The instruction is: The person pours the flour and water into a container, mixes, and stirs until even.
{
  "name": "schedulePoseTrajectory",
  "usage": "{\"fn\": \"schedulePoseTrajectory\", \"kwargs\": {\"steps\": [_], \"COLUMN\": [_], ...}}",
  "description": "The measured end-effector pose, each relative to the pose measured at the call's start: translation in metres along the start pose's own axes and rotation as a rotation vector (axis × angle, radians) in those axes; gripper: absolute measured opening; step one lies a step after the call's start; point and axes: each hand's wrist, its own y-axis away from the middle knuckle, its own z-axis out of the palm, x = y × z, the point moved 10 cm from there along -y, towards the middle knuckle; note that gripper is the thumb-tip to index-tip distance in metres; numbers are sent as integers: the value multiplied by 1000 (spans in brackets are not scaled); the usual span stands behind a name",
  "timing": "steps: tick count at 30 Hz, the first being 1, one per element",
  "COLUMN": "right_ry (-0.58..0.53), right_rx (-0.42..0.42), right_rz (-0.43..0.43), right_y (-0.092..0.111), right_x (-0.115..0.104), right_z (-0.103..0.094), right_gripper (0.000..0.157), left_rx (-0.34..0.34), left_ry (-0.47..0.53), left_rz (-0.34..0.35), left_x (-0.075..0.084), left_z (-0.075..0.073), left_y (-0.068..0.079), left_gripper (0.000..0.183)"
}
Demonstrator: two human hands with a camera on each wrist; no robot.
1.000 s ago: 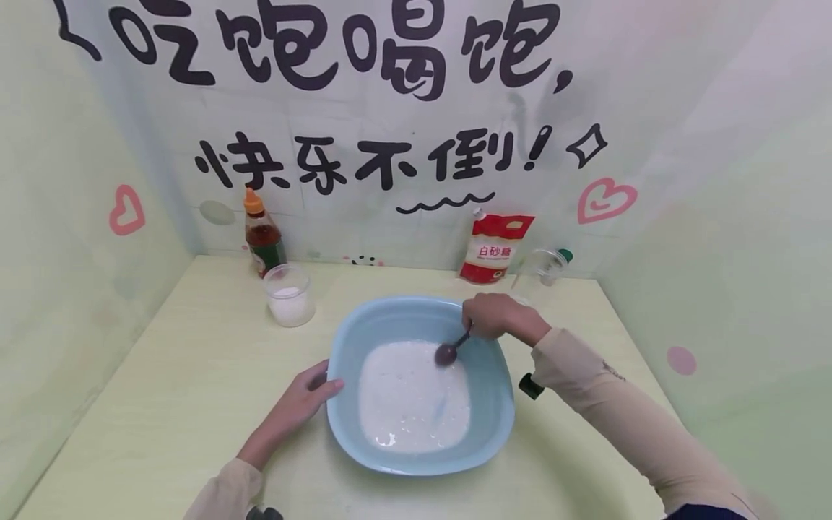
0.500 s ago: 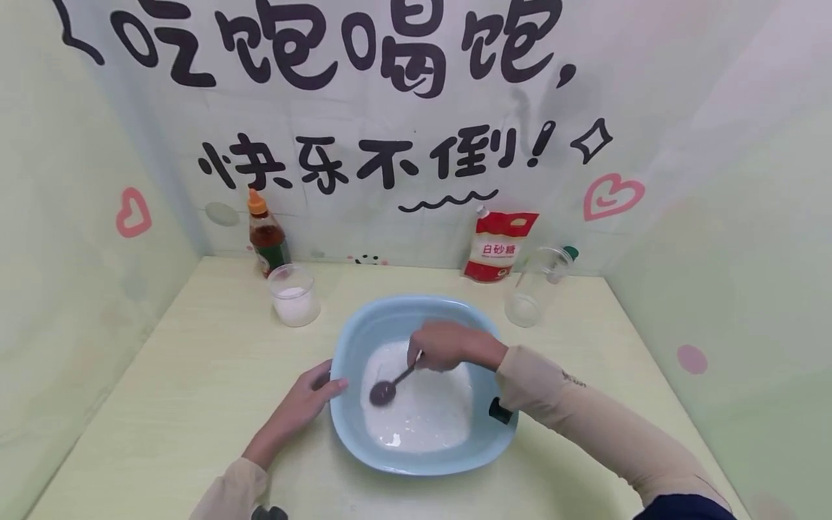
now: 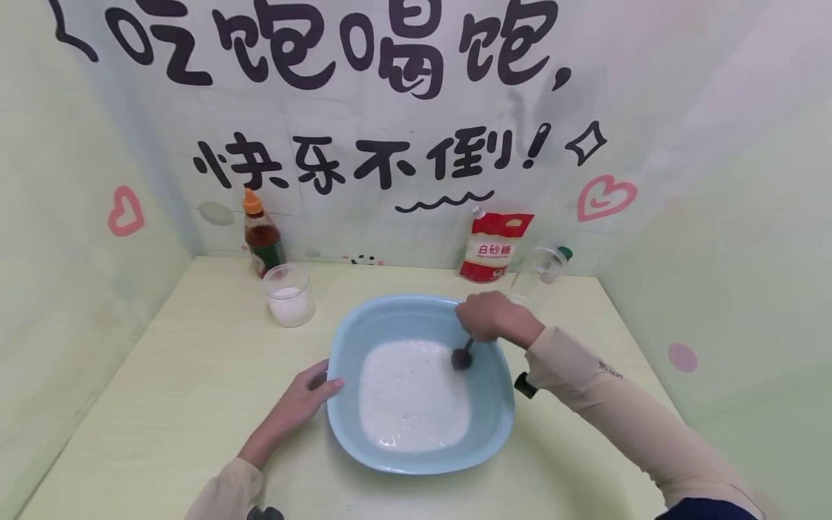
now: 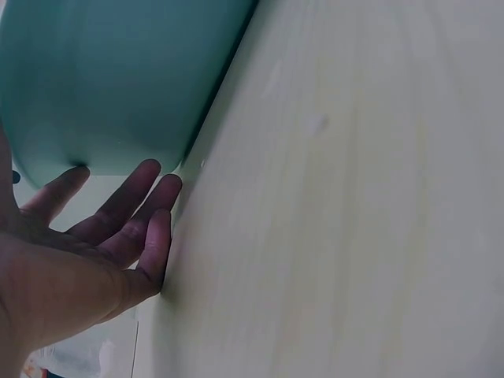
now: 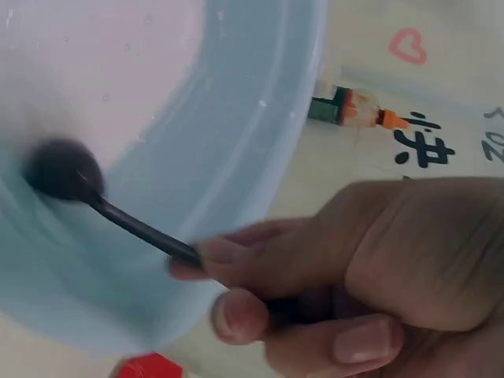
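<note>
A light-blue plastic basin (image 3: 416, 462) holds milky white liquid (image 3: 409, 404). My right hand (image 3: 490, 316) grips the handle of a dark spoon (image 3: 461, 359) over the basin's far right side. In the right wrist view, thumb and fingers close round the handle, and the blurred spoon bowl (image 5: 64, 170) is by the liquid's edge. My left hand (image 3: 300, 399) is at the basin's left side, its thumb laid over the rim. In the left wrist view its loosely bent fingers (image 4: 126, 206) are against or close to the outer wall, low near the table; the thumb is hidden.
A clear tub of white granules (image 3: 289, 297) and an orange-capped sauce bottle (image 3: 263, 242) stand at the back left. Behind the basin on the right are a red-and-white sugar pouch (image 3: 496, 248) and a clear container (image 3: 542, 261), partly hidden by my right hand. Printed walls enclose the table.
The spoon swept from the right of the basin down to the left, then back to the far right side, with my right hand. My left hand stays at the rim.
</note>
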Motion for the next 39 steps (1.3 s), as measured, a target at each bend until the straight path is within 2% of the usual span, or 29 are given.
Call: {"fn": "schedulePoseTrajectory", "kwargs": {"steps": [4,6,9,13,17,21,25,27,29,34,36,39], "right_ry": [-41,-71,-128,-134,-178,-187,-88,-38,-37,-101,-116,-146], "right_rx": [149,200,220,158,-25,-190,-206,-181,-137,60,118,134], "right_rz": [-24,-85,-206,-337,-367,-316,-206,-151,-82,3,-19,-104], "right_y": [-19,-29,-36,-27,-9,7,12,9,4,-14,-21,-29], "right_x": [-11,-25,-52,-83,-95,-83,-48,-30,-13,7,3,-17], "right_z": [-10,-10,-5,6,27,44,38,30,21,-5,-9,-6], "right_gripper": [17,15,17,18,17,14,14,16,15,10,7,6], "left_rx": [-3,-2,4,-1,6,6,5,1,0,4,-4,-5], "left_ry": [19,20,27,28,15,10,9,10,11,15,16,27], "left_rz": [-5,0,7,23,27,15,6,8,13,25,24,16], "left_x": [-1,0,2,3,2,-3,-6,-4,-2,2,2,0], "left_z": [2,3,2,2,0,-2,-4,-5,-6,-6,-4,-3], "left_y": [-1,-2,-1,-1,0,0,1,2,3,1,0,-1], "left_gripper": [56,56,55,55,55,55,56,55,55,54,55,55]}}
